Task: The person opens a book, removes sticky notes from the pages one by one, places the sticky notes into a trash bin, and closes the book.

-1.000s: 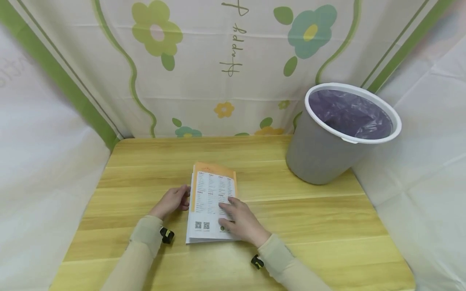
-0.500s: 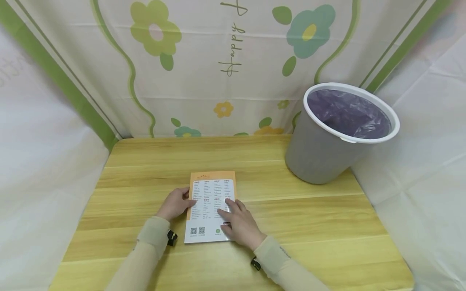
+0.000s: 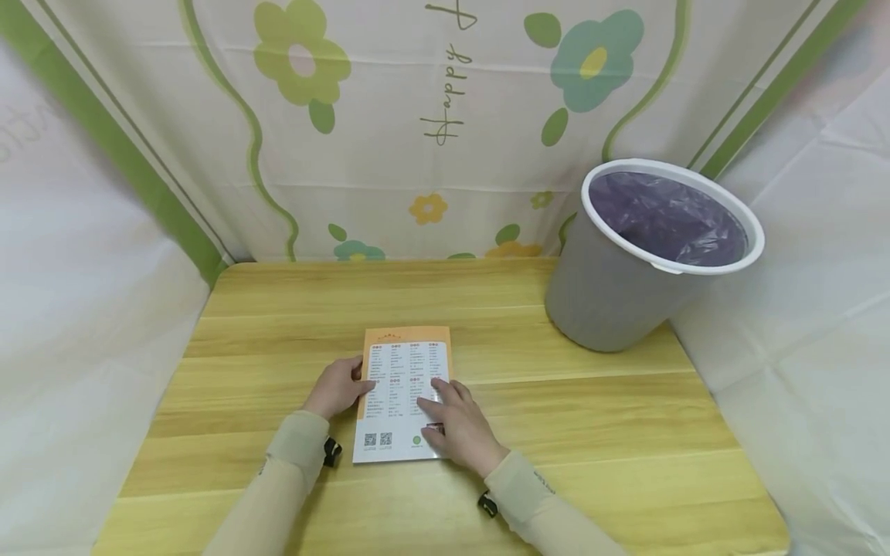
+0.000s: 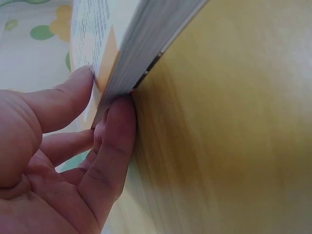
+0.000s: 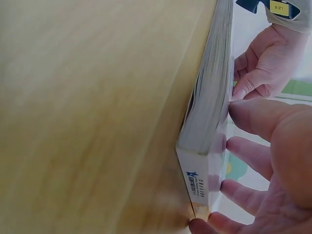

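A thick closed book [image 3: 396, 401] lies on the wooden table, its cover orange at the top with a white panel of printed columns and two QR codes. At its left edge is my left hand [image 3: 335, 390], thumb on the cover; in the left wrist view the other fingers [image 4: 119, 126] are bent against the page edge and lower corner. My right hand [image 3: 462, 428] rests over the cover's right side with fingers spread. The right wrist view shows those fingertips along the cover beside the white spine [image 5: 197, 175], one reaching down past the spine's end.
A grey bin [image 3: 605, 286] with a white rim and purple liner stands at the table's back right. Floral fabric [image 3: 389, 162] hangs behind the table [image 3: 591, 432], with white sheets along both sides.
The book was slightly raised and tilted a second ago; it has come down flat. My left thumb has moved onto its cover. Over the last half second almost nothing has shifted.
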Tool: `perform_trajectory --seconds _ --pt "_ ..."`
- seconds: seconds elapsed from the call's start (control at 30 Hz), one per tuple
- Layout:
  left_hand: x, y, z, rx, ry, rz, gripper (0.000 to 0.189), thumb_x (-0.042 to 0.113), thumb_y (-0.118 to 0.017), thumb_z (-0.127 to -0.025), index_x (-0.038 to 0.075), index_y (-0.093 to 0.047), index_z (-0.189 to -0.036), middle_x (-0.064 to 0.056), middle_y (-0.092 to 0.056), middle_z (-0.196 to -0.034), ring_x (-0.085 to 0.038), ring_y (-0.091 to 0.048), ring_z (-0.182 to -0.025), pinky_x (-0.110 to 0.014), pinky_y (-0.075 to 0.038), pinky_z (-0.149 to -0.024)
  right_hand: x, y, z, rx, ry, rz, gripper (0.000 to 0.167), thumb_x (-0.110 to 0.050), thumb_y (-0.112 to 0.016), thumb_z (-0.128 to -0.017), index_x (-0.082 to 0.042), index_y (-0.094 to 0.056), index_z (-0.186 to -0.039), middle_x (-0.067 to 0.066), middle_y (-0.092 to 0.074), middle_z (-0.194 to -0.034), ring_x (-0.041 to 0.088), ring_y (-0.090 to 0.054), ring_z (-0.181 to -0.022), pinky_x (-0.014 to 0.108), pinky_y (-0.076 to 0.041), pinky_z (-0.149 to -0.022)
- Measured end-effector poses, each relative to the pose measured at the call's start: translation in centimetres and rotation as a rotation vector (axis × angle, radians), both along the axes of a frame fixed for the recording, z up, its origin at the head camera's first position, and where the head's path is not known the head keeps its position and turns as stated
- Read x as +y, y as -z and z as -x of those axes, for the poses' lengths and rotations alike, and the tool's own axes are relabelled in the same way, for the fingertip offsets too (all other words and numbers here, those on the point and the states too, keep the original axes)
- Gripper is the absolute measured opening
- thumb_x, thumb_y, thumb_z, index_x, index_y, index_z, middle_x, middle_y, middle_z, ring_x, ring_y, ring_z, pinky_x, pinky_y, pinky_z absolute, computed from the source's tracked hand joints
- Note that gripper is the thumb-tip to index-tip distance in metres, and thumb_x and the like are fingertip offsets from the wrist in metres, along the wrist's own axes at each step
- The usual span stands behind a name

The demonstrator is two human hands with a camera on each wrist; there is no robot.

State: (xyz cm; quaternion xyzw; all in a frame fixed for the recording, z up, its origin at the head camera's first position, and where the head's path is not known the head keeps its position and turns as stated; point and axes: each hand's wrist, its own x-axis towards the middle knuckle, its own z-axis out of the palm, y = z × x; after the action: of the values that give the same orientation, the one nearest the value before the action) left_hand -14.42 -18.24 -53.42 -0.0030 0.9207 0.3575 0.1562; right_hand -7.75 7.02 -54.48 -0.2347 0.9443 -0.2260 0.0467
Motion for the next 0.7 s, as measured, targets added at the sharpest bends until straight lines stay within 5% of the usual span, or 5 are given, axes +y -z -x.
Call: perform_trajectory --seconds 0.2,0.37,0.53,0.7 --pt "0.1 0.1 0.1 -0.017 -0.012 0.007 0.049 0.016 -0.072 -0.092 0.004 -0.056 -0.137 -0.006 -0.063 -0.105 -0.023 -0.054 -0.089 -0.036 -0.044 -0.077 -0.1 0.1 0.1 -0.053 0.042 0.120 0.051 -0.024 -0.075 -0.087 -0.012 -0.062 -0.135 0.016 -0.033 -0.156 0.041 -0.028 -0.142 0.054 -0.031 -0.112" --pt "0.1 0.1 0.0 -0.030 -0.017 0.015 0.054 0.017 -0.071 -0.092 0.002 -0.053 -0.141 -0.007 -0.061 -0.105 -0.022 -0.054 -0.089 -0.035 -0.044 -0.075 0.1 0.0 0.4 -0.126 0.187 0.248 0.057 -0.016 -0.073 -0.087 -0.007 -0.055 -0.140 0.019 -0.035 -0.154 0.039 -0.036 -0.138 0.050 -0.033 -0.112" --pt "0.1 0.0 0.0 -0.013 -0.015 0.020 0.049 0.016 -0.071 -0.092 0.002 -0.056 -0.136 -0.006 -0.057 -0.094 -0.022 -0.052 -0.084 -0.033 -0.041 -0.069 0.9 -0.6 0.6 -0.201 0.322 0.363 0.060 -0.014 -0.068 -0.089 -0.003 -0.048 -0.145 0.017 -0.051 -0.134 0.030 -0.057 -0.115 0.044 -0.048 -0.099" --pt "0.1 0.0 0.0 -0.007 -0.012 0.022 0.054 0.016 -0.071 -0.093 0.000 -0.052 -0.141 -0.007 -0.059 -0.100 -0.022 -0.053 -0.088 -0.034 -0.043 -0.072 2.1 -0.9 0.1 -0.231 0.349 0.306 0.052 -0.014 -0.066 -0.090 0.003 -0.055 -0.137 0.008 -0.059 -0.104 0.019 -0.055 -0.087 0.036 -0.051 -0.081"
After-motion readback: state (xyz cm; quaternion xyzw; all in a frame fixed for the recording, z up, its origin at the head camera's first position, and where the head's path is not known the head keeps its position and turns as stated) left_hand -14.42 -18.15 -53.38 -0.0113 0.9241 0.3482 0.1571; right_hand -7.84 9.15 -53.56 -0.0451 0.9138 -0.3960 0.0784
